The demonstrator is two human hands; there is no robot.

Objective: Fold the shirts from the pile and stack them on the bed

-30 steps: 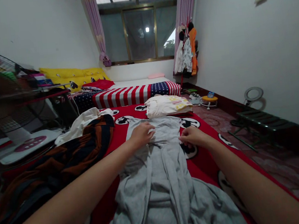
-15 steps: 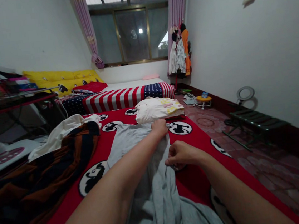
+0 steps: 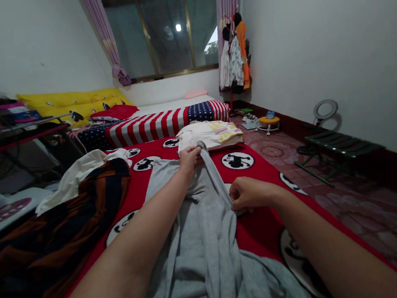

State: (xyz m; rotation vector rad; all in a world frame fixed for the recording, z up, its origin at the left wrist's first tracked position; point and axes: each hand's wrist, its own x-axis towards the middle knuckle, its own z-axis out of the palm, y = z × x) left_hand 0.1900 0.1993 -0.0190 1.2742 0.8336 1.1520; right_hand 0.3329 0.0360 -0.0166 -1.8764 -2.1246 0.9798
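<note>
A light grey, soft knitted cloth garment [image 3: 207,229] lies on a bright red bedspread [image 3: 261,240] printed with round black-and-white figures, its long axis running from the near edge of the view away towards the metal-framed sliding window [image 3: 166,35]. The narrower end points away, reaching a folded pile of white cloth with yellow and pink print [image 3: 207,136], while the near part spreads wider into loose folds, with lengthwise creases along the middle. The left hand [image 3: 188,160] is at the far end, thumb and fingers pinched on the cloth there, and a narrow strip of it stands raised in front of the pile. The right hand [image 3: 248,193] is nearer the person, its fingers curled in and the thumb and forefinger closed on the garment's right edge. Left of the garment, well apart from both hands, lie a crumpled brown-and-navy cloth [image 3: 66,216] and a plain white cloth [image 3: 76,177]. Half a second ago the left hand was further right, low over the far right corner; now it has shifted left and the far edge is lifted, while the right hand stays by the right edge.
</note>
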